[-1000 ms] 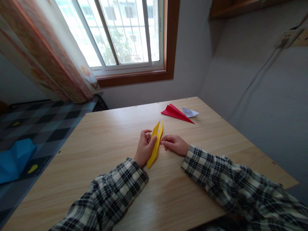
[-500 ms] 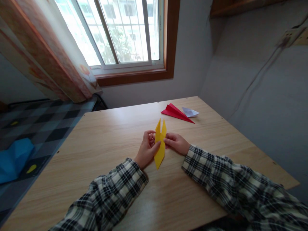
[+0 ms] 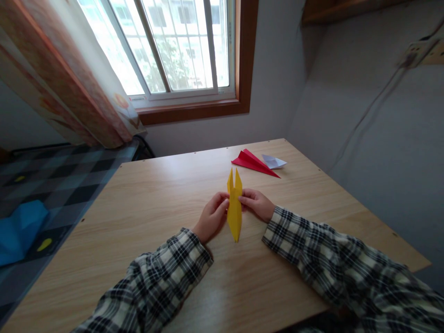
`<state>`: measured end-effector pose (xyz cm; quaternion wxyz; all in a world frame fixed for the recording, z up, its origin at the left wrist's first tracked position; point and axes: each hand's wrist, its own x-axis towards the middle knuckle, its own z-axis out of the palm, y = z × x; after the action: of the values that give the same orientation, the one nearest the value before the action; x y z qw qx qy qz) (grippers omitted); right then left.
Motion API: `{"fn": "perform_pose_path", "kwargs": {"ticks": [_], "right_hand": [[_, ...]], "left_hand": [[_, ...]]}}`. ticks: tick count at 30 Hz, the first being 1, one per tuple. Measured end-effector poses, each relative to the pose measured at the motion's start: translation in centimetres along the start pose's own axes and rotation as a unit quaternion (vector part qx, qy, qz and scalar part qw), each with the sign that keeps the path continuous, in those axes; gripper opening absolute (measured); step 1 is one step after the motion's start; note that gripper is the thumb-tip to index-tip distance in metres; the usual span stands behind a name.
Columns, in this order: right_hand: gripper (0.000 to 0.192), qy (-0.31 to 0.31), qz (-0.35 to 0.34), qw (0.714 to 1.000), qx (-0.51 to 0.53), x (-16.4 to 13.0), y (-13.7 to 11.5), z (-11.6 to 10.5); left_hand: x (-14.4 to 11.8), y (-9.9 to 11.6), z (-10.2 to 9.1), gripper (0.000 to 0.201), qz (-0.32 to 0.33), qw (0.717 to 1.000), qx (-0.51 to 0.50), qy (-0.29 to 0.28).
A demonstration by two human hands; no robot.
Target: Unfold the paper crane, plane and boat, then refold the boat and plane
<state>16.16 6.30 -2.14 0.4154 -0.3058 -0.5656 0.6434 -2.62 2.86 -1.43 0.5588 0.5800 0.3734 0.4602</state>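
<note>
A folded yellow paper (image 3: 235,210) stands upright between my two hands, with two long points at the top and a narrow tip at the bottom. My left hand (image 3: 212,216) pinches its left edge, the thumb in front and the fingers partly hidden. My right hand (image 3: 257,204) grips the right edge between thumb and fingers at about the same height. Beyond the hands, a red paper plane (image 3: 255,163) lies on the wooden table (image 3: 166,199). Close to its right side is a small white paper boat (image 3: 274,162).
At the left, beside the table, a blue folded paper (image 3: 24,229) rests on a checked cloth (image 3: 69,173). A curtain (image 3: 79,83) hangs by the window (image 3: 180,51) at the back. On the right wall, a cable runs from a socket (image 3: 414,53).
The yellow paper has turned more upright and shifted slightly right. My left thumb has moved from the paper's front to its left edge. The red and white papers have stayed put.
</note>
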Motion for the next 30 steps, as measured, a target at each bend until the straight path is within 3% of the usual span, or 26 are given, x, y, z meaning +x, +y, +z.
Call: {"fn": "perform_pose_path", "kwargs": {"ticks": [9,23,30], "right_hand": [[0.055,0.078,0.053,0.990,0.100,0.1,0.1,-0.1],[0.038,0.120,0.062,0.978,0.161,0.2,-0.8,0.0],[0.034,0.107,0.076,0.980,0.151,0.3,-0.7,-0.3]], "left_hand": [[0.2,0.3,-0.1,0.022,0.037,0.992,0.112,0.037],[0.1,0.6,-0.1,0.022,0.030,0.990,0.120,0.062],[0.1,0.9,0.0,0.022,0.029,0.989,0.127,0.066]]}}
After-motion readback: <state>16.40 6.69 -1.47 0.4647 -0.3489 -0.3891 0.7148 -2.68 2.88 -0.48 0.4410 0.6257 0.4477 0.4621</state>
